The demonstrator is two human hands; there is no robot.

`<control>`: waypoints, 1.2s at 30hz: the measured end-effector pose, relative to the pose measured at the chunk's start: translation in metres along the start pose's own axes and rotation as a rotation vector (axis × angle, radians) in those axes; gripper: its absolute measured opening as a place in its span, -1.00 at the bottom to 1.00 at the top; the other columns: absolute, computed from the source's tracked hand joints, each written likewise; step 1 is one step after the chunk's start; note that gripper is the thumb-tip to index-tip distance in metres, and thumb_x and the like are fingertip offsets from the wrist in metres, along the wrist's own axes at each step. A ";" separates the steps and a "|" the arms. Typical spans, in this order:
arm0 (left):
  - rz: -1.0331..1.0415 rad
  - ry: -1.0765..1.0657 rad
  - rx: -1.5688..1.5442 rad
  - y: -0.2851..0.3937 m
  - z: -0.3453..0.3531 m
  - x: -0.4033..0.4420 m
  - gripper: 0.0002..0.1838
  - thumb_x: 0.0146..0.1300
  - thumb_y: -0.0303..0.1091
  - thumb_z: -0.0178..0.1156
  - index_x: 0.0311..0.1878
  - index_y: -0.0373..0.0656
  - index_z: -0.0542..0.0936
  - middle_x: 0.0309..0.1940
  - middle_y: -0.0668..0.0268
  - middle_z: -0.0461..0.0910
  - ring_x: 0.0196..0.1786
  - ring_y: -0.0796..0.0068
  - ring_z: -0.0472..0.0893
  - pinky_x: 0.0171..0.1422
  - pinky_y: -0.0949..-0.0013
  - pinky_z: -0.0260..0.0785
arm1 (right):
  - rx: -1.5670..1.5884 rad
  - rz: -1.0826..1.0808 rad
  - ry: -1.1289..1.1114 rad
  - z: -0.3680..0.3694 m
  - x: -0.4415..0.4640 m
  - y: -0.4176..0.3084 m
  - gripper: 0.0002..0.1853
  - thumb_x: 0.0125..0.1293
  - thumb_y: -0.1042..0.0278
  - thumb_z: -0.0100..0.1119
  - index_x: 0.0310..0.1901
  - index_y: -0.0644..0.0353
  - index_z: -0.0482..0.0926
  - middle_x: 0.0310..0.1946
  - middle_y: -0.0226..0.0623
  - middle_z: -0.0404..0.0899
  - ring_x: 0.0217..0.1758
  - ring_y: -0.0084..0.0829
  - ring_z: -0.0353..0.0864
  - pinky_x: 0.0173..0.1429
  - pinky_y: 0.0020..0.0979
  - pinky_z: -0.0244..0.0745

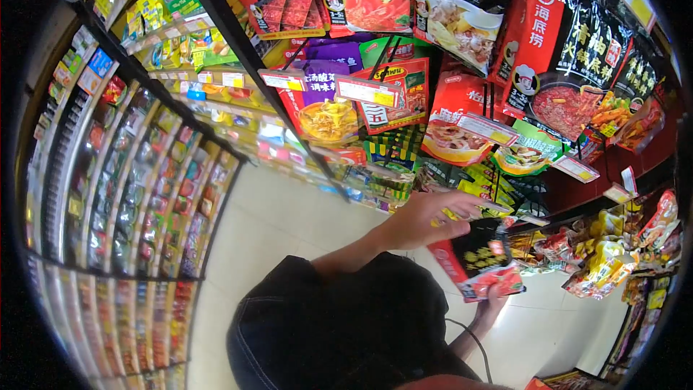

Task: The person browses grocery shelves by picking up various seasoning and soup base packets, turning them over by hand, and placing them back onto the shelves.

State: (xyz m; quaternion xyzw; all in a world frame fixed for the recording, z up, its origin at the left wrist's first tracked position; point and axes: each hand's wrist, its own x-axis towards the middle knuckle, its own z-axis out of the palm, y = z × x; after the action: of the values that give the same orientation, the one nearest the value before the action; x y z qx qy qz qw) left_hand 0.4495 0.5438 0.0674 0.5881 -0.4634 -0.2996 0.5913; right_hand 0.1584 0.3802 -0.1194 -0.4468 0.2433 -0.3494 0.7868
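A black and red food packet (478, 256) hangs at a tilt below the shelf hooks, its front showing. My right hand (492, 306) grips its lower edge from below. Beside its upper left corner is my left hand (427, 221), with the fingers stretched toward the hooks and the thumb apart from them, close to the packet's top edge. Just above the left hand hang green and yellow packets (487, 184) and a red packet (456, 126). Whether the left fingertips touch a hook or the packet is hard to make out.
Large hotpot packets (563, 65) hang along the top, with price tags (368, 92) jutting out on hooks. More shelves (130, 195) stand at the left. Bagged goods (606, 260) hang at the right. A cable (480, 347) runs beside my dark clothing, above the tiled floor (267, 209).
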 end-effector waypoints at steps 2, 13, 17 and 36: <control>0.037 0.132 0.118 0.005 0.001 -0.008 -0.59 0.33 -0.28 0.40 0.18 -0.23 0.62 0.08 0.14 0.71 0.14 0.32 0.69 0.21 0.26 0.53 | -0.071 0.050 0.023 0.035 -0.006 0.002 -0.06 0.29 0.18 0.49 0.53 0.34 0.10 0.39 -0.11 0.36 0.40 -0.25 0.44 0.48 -0.10 0.36; 0.005 0.602 0.030 -0.002 -0.116 -0.084 -0.86 0.26 -0.60 0.40 -0.12 -0.34 0.71 -0.23 0.33 0.72 -0.20 0.61 0.67 -0.10 0.53 0.51 | -0.087 0.096 -0.335 0.187 0.049 0.021 -0.50 0.36 0.32 0.41 0.26 0.29 0.49 0.06 -0.30 0.66 0.06 -0.49 0.65 0.19 -0.32 0.57; -0.016 0.799 -0.089 -0.004 -0.116 -0.107 -0.85 0.31 -0.59 0.36 -0.08 -0.36 0.67 -0.20 0.32 0.70 -0.14 0.59 0.67 0.00 0.50 0.49 | -0.073 0.164 -0.376 0.212 0.049 0.038 -0.59 0.44 0.27 0.34 0.19 0.28 0.52 0.00 -0.34 0.69 0.05 -0.54 0.64 0.17 -0.38 0.56; 0.265 0.365 0.010 0.150 -0.263 0.010 -0.63 0.30 -0.36 0.43 0.09 -0.35 0.65 -0.03 0.26 0.72 0.07 0.53 0.66 0.28 0.42 0.45 | -0.412 -0.627 -0.794 0.363 0.131 -0.140 -0.23 0.40 0.05 0.28 0.54 0.14 0.22 0.35 -0.10 0.46 0.38 -0.24 0.50 0.34 -0.21 0.45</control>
State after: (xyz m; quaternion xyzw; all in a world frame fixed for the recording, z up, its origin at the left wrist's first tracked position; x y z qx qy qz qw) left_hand 0.6611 0.6640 0.2474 0.5696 -0.4233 -0.1057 0.6966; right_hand 0.4478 0.4238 0.1686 -0.7402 -0.1540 -0.3168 0.5727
